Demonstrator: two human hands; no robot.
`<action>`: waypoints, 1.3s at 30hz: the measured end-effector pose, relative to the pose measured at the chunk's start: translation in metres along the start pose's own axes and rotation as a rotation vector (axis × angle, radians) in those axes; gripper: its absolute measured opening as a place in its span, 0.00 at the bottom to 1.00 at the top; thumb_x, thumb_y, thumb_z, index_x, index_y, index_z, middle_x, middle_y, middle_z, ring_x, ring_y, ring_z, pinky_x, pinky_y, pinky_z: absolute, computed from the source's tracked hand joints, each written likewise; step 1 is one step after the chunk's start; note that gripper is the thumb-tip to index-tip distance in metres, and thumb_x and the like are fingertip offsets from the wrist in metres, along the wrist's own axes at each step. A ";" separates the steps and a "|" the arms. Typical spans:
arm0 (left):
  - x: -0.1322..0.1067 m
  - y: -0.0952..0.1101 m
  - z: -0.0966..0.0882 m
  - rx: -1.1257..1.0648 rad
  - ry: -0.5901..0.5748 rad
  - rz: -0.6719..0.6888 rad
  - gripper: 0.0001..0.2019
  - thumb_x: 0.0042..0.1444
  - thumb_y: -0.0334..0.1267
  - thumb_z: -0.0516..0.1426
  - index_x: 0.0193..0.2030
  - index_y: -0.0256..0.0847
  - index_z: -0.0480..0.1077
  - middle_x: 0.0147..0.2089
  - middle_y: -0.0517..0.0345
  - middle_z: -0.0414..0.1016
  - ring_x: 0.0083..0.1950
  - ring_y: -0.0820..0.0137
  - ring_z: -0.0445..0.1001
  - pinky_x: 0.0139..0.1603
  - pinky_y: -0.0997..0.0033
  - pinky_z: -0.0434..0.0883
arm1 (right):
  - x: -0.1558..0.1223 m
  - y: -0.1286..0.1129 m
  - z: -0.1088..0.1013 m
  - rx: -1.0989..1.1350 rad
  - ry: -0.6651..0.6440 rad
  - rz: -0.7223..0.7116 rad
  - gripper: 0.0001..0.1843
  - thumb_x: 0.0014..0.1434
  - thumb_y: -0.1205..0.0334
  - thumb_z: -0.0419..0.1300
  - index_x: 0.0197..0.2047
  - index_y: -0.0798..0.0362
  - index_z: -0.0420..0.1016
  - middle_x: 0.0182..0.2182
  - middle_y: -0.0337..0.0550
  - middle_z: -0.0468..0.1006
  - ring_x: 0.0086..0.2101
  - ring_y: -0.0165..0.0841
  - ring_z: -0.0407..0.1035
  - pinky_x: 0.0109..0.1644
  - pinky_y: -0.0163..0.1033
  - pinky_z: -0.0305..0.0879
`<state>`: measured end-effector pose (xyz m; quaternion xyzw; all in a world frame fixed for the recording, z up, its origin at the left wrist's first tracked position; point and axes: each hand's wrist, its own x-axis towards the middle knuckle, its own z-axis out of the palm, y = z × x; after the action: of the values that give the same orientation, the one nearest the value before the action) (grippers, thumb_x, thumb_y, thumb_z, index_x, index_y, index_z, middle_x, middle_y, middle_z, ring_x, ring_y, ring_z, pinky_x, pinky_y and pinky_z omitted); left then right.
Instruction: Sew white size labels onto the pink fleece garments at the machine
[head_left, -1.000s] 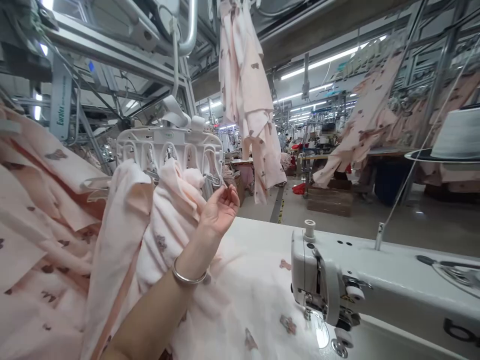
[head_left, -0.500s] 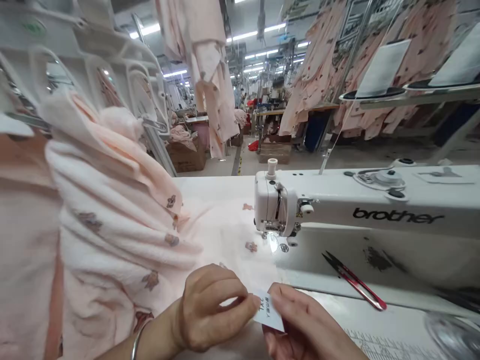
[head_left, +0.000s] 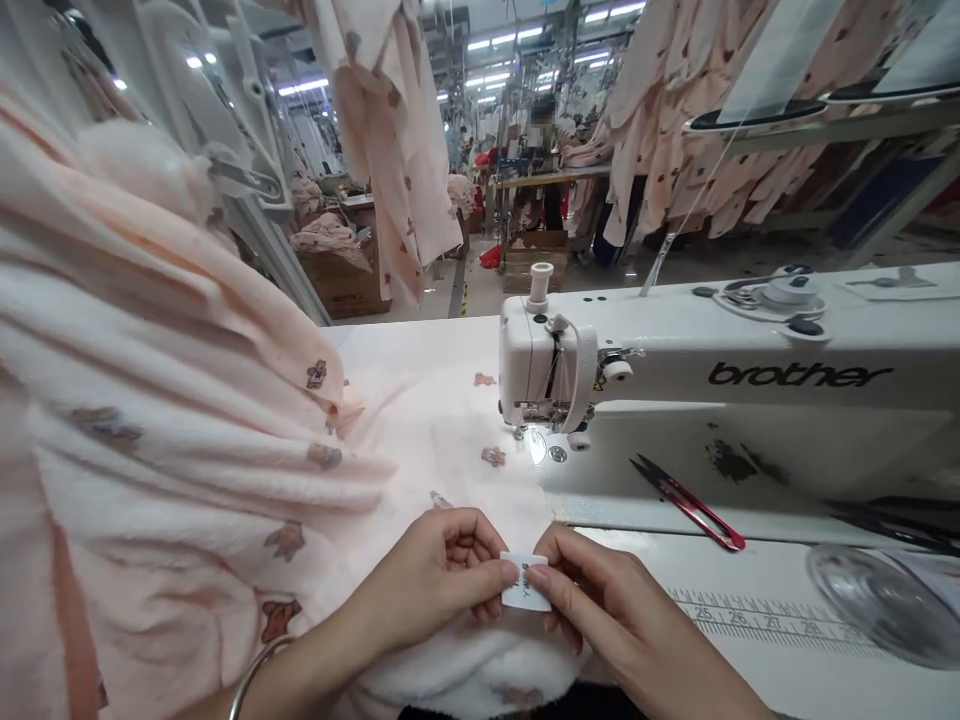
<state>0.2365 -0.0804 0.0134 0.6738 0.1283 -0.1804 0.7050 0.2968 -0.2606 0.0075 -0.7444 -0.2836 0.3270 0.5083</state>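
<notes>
Between my two hands is a small white garment label (head_left: 524, 598) with dark print. My left hand (head_left: 442, 565) pinches its left edge between thumb and fingers; a bangle circles that wrist. On the opposite edge, my right hand (head_left: 600, 595) grips the label with thumb and forefinger. Pink fleece fabric (head_left: 420, 440) printed with small bears lies beneath and beyond both hands. It rises in folds on the left and reaches to the needle area of a white sewing machine (head_left: 551, 370), which stands just past my hands.
Red-handled thread snips (head_left: 690, 505) lie on the machine bed, right of the needle. Farther right are a clear round dish (head_left: 885, 605) and a printed ruler scale (head_left: 772, 620). Thread cones (head_left: 780, 60) stand above the machine. Pink garments (head_left: 405, 150) hang beyond the table.
My left fingers have closed on the label's left edge, and the label is now held more level between both hands. The view has tilted downward, showing more fabric below.
</notes>
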 end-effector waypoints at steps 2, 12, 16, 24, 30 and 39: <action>0.001 0.001 0.002 0.024 -0.013 -0.012 0.17 0.48 0.46 0.63 0.31 0.34 0.66 0.23 0.60 0.70 0.24 0.75 0.68 0.29 0.75 0.68 | -0.001 0.002 -0.003 -0.004 0.005 0.005 0.17 0.65 0.50 0.49 0.29 0.51 0.62 0.23 0.32 0.67 0.27 0.26 0.63 0.30 0.30 0.56; 0.076 0.023 -0.029 0.881 0.364 0.391 0.03 0.54 0.34 0.57 0.31 0.38 0.70 0.38 0.54 0.75 0.40 0.66 0.73 0.43 0.69 0.67 | 0.004 0.070 -0.008 -0.850 0.523 -0.627 0.15 0.65 0.64 0.50 0.54 0.56 0.66 0.50 0.49 0.72 0.51 0.38 0.66 0.52 0.41 0.66; 0.106 0.003 -0.045 0.935 0.205 0.484 0.04 0.56 0.33 0.55 0.32 0.38 0.71 0.40 0.55 0.73 0.44 0.67 0.72 0.45 0.71 0.68 | 0.007 0.092 0.010 -1.110 0.435 -0.737 0.16 0.65 0.67 0.50 0.53 0.59 0.69 0.54 0.48 0.71 0.57 0.40 0.60 0.61 0.47 0.57; 0.088 0.021 -0.036 0.704 0.286 0.375 0.05 0.55 0.38 0.57 0.32 0.39 0.72 0.36 0.55 0.74 0.37 0.70 0.73 0.35 0.74 0.69 | 0.005 0.082 0.006 -0.887 0.462 -0.642 0.14 0.64 0.66 0.50 0.51 0.58 0.67 0.51 0.49 0.71 0.55 0.38 0.61 0.58 0.45 0.60; 0.087 0.004 -0.016 0.244 0.116 -0.037 0.10 0.50 0.41 0.60 0.28 0.37 0.67 0.22 0.60 0.70 0.24 0.73 0.72 0.26 0.76 0.69 | 0.008 0.077 0.008 -0.739 0.644 -0.340 0.14 0.66 0.63 0.46 0.52 0.54 0.65 0.40 0.45 0.70 0.41 0.34 0.65 0.41 0.36 0.67; 0.098 -0.010 -0.014 0.379 0.190 -0.033 0.08 0.49 0.39 0.58 0.28 0.37 0.68 0.23 0.61 0.71 0.22 0.74 0.71 0.23 0.78 0.68 | 0.014 0.083 0.027 -0.897 0.568 -0.203 0.26 0.62 0.72 0.46 0.63 0.54 0.57 0.39 0.47 0.64 0.38 0.37 0.59 0.39 0.42 0.64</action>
<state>0.3212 -0.0746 -0.0375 0.8061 0.1692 -0.1485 0.5474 0.2924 -0.2614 -0.0805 -0.9164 -0.3172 -0.0913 0.2264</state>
